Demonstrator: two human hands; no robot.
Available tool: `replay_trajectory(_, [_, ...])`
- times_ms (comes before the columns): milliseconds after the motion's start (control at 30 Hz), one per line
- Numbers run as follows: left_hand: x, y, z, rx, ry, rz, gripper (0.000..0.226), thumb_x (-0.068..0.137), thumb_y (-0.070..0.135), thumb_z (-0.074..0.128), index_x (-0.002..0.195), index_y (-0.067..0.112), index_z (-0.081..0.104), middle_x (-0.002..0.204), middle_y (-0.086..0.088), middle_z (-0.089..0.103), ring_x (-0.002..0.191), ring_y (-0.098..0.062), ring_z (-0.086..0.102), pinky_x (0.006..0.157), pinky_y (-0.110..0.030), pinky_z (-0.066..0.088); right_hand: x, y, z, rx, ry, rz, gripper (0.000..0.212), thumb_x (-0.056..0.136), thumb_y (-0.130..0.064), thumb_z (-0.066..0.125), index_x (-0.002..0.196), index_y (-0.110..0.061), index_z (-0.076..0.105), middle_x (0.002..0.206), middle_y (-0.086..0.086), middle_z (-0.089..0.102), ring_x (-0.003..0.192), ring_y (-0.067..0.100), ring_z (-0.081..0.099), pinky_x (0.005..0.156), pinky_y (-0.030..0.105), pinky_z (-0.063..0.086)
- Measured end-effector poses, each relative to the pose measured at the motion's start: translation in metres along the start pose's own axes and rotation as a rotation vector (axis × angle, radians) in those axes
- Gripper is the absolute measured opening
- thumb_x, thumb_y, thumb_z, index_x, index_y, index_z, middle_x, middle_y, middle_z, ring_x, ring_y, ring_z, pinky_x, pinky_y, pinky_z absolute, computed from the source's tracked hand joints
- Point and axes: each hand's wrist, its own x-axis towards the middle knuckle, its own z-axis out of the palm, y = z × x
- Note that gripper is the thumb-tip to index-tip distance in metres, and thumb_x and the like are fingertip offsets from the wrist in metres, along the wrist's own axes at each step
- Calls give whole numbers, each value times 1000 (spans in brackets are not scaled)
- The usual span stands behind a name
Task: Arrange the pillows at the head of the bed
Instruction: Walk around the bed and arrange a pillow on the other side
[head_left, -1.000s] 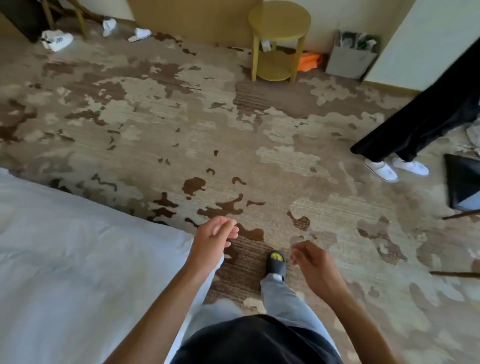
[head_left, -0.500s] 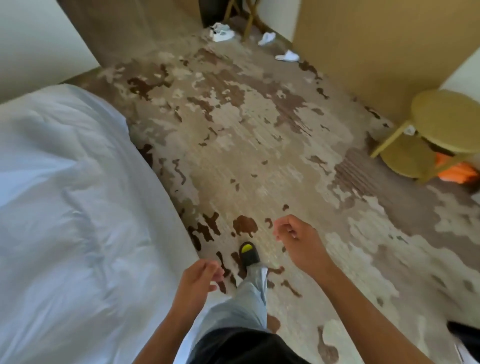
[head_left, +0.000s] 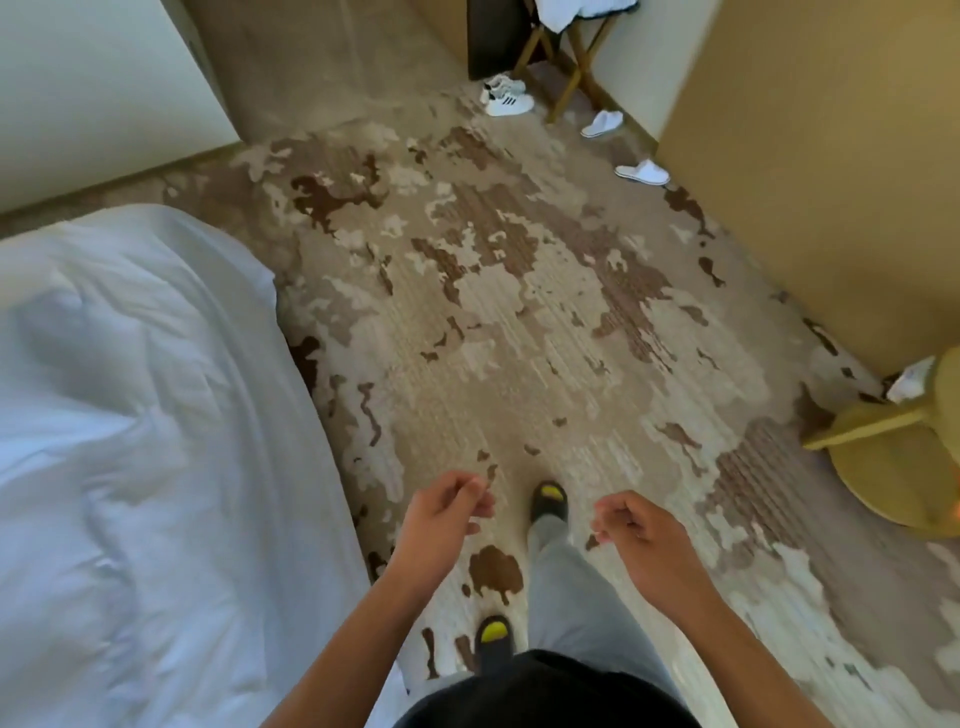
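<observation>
Fingers loosely curled and holding nothing, a person's left hand (head_left: 444, 514) and right hand (head_left: 641, 535) hang in front of the body above a patterned carpet (head_left: 519, 322), the two hands well apart with one forward foot between them. Both feet wear dark slippers (head_left: 549, 500) with yellow toe patches, below grey trousers (head_left: 571, 587) and a black top (head_left: 540, 696). No pillow appears anywhere in view, so its place, direction and long axis cannot be told. To the person's left lies the bed (head_left: 130, 441), covered with a rumpled white duvet; its near edge runs from the lower middle of the view up toward a rounded corner at upper left, just beside the left forearm. Past that corner stands a pale wall panel (head_left: 93, 88). At the far end of the carpet, a pair of white sneakers (head_left: 505, 96) sits beside the legs of a wooden folding stand (head_left: 566, 57), with two white slippers (head_left: 643, 172) lying apart near a tan wall (head_left: 831, 156). At the right edge, a round yellow side table (head_left: 904, 467) is partly cut off.
</observation>
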Motion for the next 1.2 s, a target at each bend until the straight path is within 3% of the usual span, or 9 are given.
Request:
replay_trajectory(167, [131, 105, -18, -69, 106, 47, 22, 105, 24, 55, 103, 11, 72, 95, -5, 78, 92, -19, 76, 85, -38, 59, 169, -88, -6, -36, -134, -94, 18, 104, -25, 62, 93, -37, 71, 89, -16, 79, 82, 1, 74, 77, 21, 54])
replay_trajectory(300, [212, 164, -59, -114, 271, 16, 24, 105, 25, 53, 103, 12, 74, 95, -5, 78, 93, -20, 76, 87, -41, 61, 299, -203, 5, -68, -261, -215, 16, 104, -29, 61, 94, -37, 71, 93, -9, 77, 90, 7, 74, 85, 27, 57])
replay_trajectory(400, [256, 189, -100, -191, 421, -41, 24, 104, 25, 56, 100, 12, 75, 94, -8, 79, 92, -23, 76, 83, -39, 61, 375, -305, 25, -123, -371, -329, 14, 106, -32, 59, 99, -37, 70, 95, -10, 76, 92, 8, 72, 83, 28, 58])
replay_trajectory(533, [309, 205, -164, -349, 585, -104, 23, 103, 21, 58, 96, 9, 76, 93, -14, 78, 94, -33, 75, 78, -38, 59, 457, -433, 74, -155, -493, -483, 15, 106, -33, 57, 99, -29, 70, 94, -1, 76, 90, 22, 74, 85, 43, 61])
replay_trajectory(633, [363, 215, -217, -426, 668, -137, 25, 104, 20, 56, 98, 7, 75, 94, -15, 78, 95, -35, 74, 85, -46, 59, 520, -508, 121, -170, -550, -559, 18, 106, -38, 57, 99, -29, 71, 93, -3, 76, 92, 16, 74, 88, 38, 61])
replay_trajectory(733, [434, 234, -277, -471, 699, -109, 25, 104, 21, 55, 99, 7, 75, 94, -13, 79, 94, -31, 75, 86, -44, 59, 584, -571, 167, -198, -589, -589, 15, 107, -36, 57, 98, -37, 70, 94, -7, 77, 94, 9, 74, 88, 32, 59])
replay_trajectory(833, [502, 263, -336, -522, 716, -111, 23, 103, 22, 58, 99, 8, 76, 93, -14, 79, 91, -29, 75, 85, -43, 59, 640, -624, 194, -264, -581, -558, 13, 107, -33, 58, 104, -31, 71, 97, -6, 76, 96, 13, 73, 91, 37, 60])
replay_trajectory(933, [563, 297, -388, -545, 706, -119, 24, 103, 24, 57, 100, 9, 76, 93, -12, 79, 92, -30, 75, 87, -45, 59, 690, -665, 207, -290, -556, -487, 11, 107, -32, 60, 106, -36, 70, 99, -8, 78, 93, 7, 74, 92, 36, 62])
replay_trajectory(1200, [728, 400, -528, -513, 624, -23, 24, 103, 32, 57, 99, 19, 76, 95, -6, 79, 91, -23, 76, 81, -35, 61, 832, -779, 271, -360, -502, -368, 10, 105, -28, 64, 103, -35, 72, 91, -12, 79, 85, 6, 76, 83, 31, 62])
